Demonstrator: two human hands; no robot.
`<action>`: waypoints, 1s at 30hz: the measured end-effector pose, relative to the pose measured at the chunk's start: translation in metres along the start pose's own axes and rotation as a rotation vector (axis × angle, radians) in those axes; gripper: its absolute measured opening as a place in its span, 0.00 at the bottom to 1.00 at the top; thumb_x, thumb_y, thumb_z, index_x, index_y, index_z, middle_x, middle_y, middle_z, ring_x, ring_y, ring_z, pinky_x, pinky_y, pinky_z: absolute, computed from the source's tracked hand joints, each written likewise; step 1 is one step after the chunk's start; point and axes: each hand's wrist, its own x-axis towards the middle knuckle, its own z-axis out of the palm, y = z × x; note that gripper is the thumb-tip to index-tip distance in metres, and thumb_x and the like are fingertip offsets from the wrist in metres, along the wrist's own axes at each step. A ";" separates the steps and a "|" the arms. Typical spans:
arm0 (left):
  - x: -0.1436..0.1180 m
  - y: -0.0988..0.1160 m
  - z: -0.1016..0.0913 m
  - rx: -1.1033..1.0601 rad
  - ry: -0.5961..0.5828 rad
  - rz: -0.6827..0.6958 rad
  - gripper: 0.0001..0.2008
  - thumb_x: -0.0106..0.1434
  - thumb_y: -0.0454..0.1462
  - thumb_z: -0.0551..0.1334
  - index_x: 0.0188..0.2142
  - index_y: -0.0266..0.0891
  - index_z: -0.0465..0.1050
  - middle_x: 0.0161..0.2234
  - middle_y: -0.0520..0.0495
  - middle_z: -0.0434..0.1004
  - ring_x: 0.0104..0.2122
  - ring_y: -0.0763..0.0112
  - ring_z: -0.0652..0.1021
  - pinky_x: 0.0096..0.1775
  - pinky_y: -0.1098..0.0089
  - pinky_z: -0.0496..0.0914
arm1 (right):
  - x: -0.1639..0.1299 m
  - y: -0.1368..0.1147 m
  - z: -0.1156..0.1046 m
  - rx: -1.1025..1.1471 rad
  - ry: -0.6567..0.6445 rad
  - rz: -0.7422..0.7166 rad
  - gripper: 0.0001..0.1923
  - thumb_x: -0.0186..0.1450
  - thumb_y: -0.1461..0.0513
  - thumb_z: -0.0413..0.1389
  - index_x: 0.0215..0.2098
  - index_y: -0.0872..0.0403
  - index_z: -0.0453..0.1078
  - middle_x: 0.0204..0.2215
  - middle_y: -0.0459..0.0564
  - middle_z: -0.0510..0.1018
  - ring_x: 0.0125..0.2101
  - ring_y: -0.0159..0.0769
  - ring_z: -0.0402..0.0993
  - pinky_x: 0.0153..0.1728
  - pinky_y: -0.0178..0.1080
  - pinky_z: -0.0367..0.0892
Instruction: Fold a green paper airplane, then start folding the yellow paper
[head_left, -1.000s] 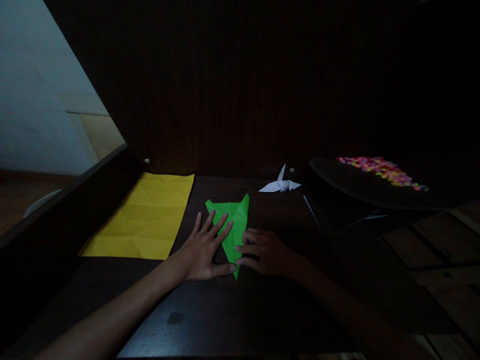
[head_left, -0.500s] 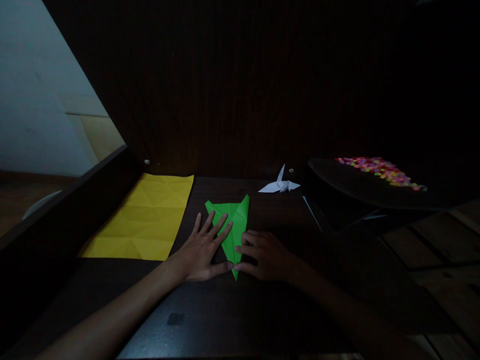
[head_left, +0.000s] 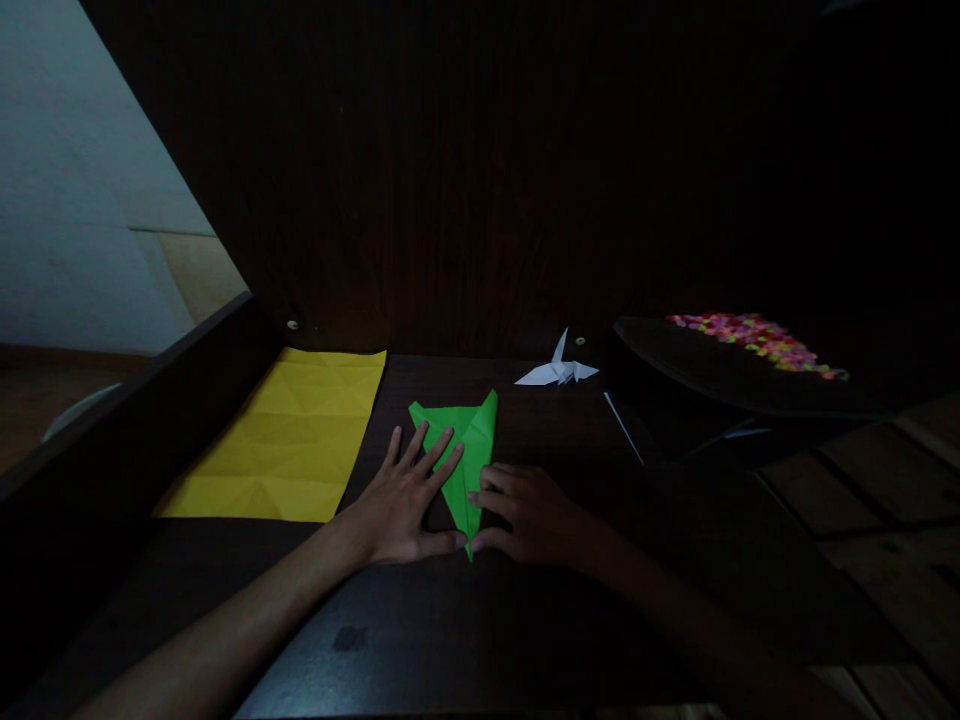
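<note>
A green sheet of origami paper [head_left: 471, 465], folded into a long kite-like shape, lies on the dark table with its narrow point towards me. Two small corners stick up at its far end. My left hand [head_left: 405, 500] is flat with fingers spread, the fingertips over the paper's left side and the thumb at the near point. At the right edge, my right hand [head_left: 529, 512] has curled fingers; its index fingertip and thumb touch the paper near the point. Part of the paper is hidden under both hands.
Creased yellow paper [head_left: 277, 435] lies to the left, beside a raised wooden side board [head_left: 135, 385]. A white folded paper crane [head_left: 555, 373] sits at the back near the upright panel [head_left: 450, 200]. Further right are a thin white stick [head_left: 624, 428] and a black bag [head_left: 697, 380] with colourful decoration.
Both thumbs have slid slightly nearer to me along the green paper's narrow point. The paper and the other things stay in place.
</note>
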 end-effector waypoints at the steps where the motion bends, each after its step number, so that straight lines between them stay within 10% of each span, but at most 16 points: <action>1: 0.000 0.000 0.000 -0.003 0.007 0.002 0.50 0.57 0.65 0.51 0.69 0.41 0.39 0.69 0.39 0.35 0.66 0.38 0.38 0.60 0.36 0.36 | 0.000 -0.001 0.000 0.005 0.000 0.014 0.22 0.60 0.47 0.60 0.42 0.55 0.73 0.38 0.52 0.74 0.37 0.40 0.71 0.33 0.39 0.65; 30: -0.001 -0.001 0.002 -0.005 0.019 0.008 0.49 0.57 0.66 0.49 0.69 0.42 0.36 0.69 0.40 0.34 0.66 0.39 0.38 0.60 0.37 0.37 | 0.001 -0.016 -0.004 0.090 -0.041 0.161 0.28 0.53 0.43 0.63 0.40 0.55 0.69 0.40 0.51 0.72 0.39 0.42 0.70 0.36 0.41 0.64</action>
